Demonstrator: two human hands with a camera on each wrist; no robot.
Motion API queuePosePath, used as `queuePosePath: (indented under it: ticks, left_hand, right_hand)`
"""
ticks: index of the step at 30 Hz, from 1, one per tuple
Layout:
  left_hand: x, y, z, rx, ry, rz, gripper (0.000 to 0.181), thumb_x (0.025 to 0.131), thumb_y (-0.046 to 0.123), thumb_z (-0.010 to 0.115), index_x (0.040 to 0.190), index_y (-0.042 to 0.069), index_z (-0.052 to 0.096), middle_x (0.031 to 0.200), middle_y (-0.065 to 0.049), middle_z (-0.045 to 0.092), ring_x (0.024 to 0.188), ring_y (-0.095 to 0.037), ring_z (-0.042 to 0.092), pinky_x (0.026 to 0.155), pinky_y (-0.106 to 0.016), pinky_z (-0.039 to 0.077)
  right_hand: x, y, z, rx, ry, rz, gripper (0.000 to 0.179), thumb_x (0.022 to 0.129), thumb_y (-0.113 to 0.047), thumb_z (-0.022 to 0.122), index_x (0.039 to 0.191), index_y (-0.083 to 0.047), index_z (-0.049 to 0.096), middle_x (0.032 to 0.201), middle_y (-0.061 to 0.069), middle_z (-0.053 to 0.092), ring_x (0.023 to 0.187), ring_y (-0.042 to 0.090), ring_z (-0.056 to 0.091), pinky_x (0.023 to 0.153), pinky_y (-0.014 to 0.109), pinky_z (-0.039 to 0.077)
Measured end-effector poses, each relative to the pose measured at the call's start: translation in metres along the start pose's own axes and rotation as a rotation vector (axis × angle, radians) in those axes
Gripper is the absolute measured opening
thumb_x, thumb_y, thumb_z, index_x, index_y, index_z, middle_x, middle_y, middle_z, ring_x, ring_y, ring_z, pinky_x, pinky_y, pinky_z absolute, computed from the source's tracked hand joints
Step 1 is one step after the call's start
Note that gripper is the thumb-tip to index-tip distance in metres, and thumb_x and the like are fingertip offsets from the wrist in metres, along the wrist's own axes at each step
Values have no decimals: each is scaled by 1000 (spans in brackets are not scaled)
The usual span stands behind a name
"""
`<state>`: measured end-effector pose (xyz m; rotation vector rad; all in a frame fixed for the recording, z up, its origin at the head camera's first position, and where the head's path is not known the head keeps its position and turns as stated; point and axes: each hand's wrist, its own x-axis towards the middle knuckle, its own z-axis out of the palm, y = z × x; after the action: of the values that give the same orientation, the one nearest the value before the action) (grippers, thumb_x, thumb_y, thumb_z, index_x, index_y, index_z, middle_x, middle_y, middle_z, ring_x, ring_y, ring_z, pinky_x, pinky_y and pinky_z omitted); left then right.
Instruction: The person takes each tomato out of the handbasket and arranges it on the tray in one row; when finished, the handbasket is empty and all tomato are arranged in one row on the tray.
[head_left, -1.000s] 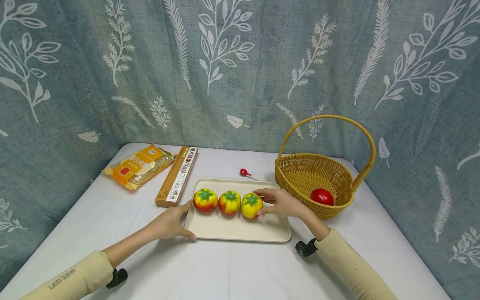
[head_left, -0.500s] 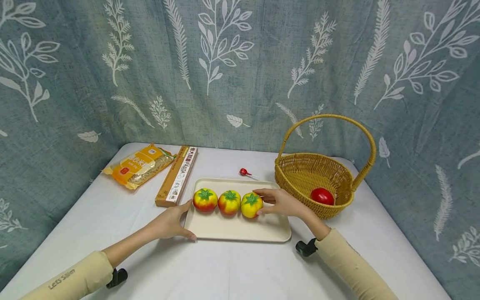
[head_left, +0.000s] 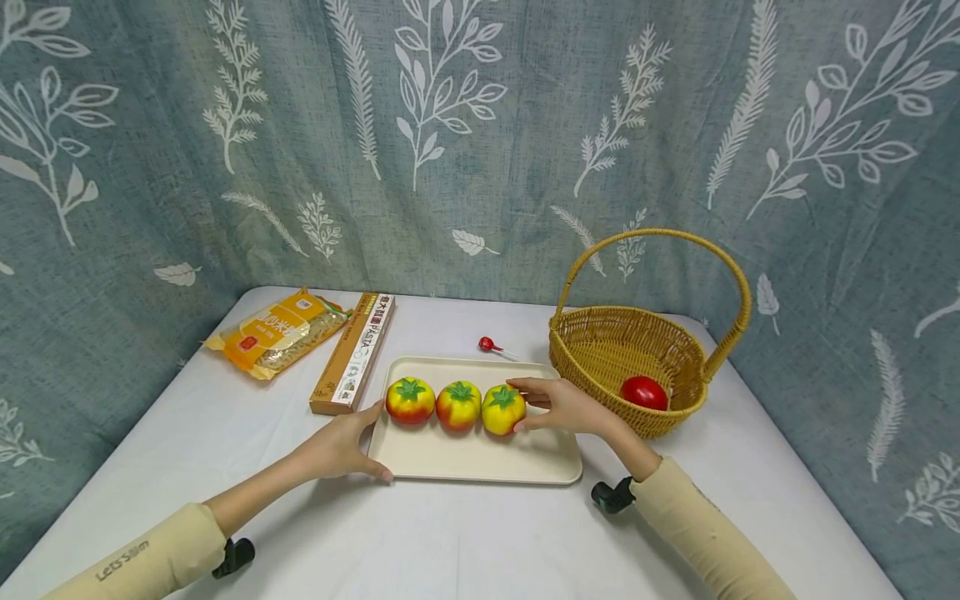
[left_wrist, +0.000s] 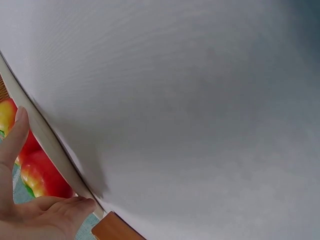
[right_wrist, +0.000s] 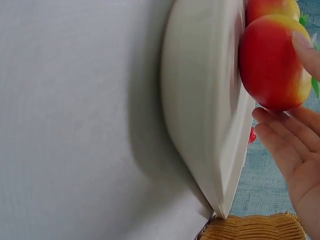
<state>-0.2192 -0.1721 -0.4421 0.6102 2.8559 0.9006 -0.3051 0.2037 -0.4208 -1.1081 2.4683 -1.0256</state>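
In the head view three toy tomatoes, yellow and red with green leafy tops, stand in a row on a cream tray (head_left: 480, 462). My right hand (head_left: 558, 406) holds the rightmost tomato (head_left: 501, 412) from its right side, thumb in front and fingers behind. The right wrist view has that tomato (right_wrist: 272, 65) between thumb and fingertips. At the tray's left end my left hand (head_left: 345, 446) is spread, thumb at the near corner and fingers at the left rim, beside the left tomato (head_left: 410, 402). The middle tomato (head_left: 459, 407) is between the other two.
A wicker basket (head_left: 600, 379) with a tall handle stands right of the tray, a red round object (head_left: 644, 392) inside. Behind the tray lies a red lollipop (head_left: 489, 344). A pasta box (head_left: 352, 354) and an orange grain bag (head_left: 281, 332) lie at the back left.
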Motion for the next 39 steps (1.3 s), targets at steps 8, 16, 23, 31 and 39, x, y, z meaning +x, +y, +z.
queuePosePath:
  ticks: [8,16,23,31,39]
  left_hand:
    - [0,0,0,3,1,5,118,59,44,89,143,-15,30,142,-29,42,127,-40,45,101,-49,42]
    - [0,0,0,0,-5,-4,118,59,44,89,143,-14,29,142,-29,41,128,-40,45,100,-48,43]
    - [0,0,0,-4,-5,4,119,59,45,89,143,-15,29,143,-29,40,129,-40,43,101,-49,42]
    - [0,-1,-1,-5,-4,12,119,60,46,88,143,-15,29,144,-29,39,129,-40,42,101,-49,42]
    - [0,-1,-1,-11,-4,11,118,60,45,89,142,-16,30,143,-29,40,129,-39,44,101,-48,42]
  right_hand:
    - [-3,-2,-8,8,25,1,69,83,-19,77,140,4,45,138,24,50,120,38,55,99,44,45]
    - [-10,-7,-19,-16,61,6,67,81,-26,78,138,-1,51,136,21,53,122,33,54,98,38,46]
    - [-16,-12,-23,-84,93,26,61,82,-28,78,134,-5,56,134,11,58,123,28,54,100,38,45]
    - [-29,-18,-36,-143,137,44,61,82,-41,75,134,-12,58,132,6,60,121,25,55,97,41,47]
    - [-40,-23,-52,-151,168,61,57,82,-38,76,132,-14,60,130,9,61,120,28,56,95,45,48]
